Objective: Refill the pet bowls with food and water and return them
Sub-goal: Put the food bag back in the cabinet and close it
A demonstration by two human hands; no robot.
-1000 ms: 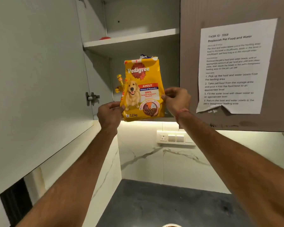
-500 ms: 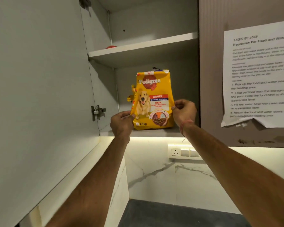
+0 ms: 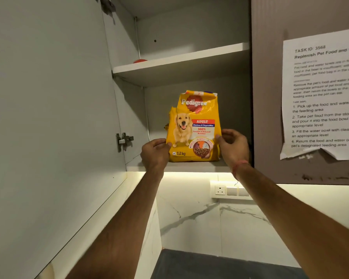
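A yellow Pedigree dog food bag [image 3: 193, 127] stands upright on the lower shelf [image 3: 181, 166] of an open wall cabinet. My left hand [image 3: 155, 154] pinches the bag's lower left edge. My right hand [image 3: 232, 147] touches its right edge with curled fingers, a red thread on the wrist. The bag's top is crumpled and torn open. No pet bowls are in view.
The cabinet door [image 3: 48, 117] hangs open at the left, hinge [image 3: 123, 139] showing. An upper shelf [image 3: 179, 59] holds a small red object [image 3: 139, 61]. A task sheet [image 3: 322, 93] is taped to the closed door at right. Below are a wall socket [image 3: 220, 190] and a dark counter [image 3: 220, 266].
The bag has gone from being held in front of the cabinet to standing on the lower shelf, further inside. Both hands stayed at its sides.
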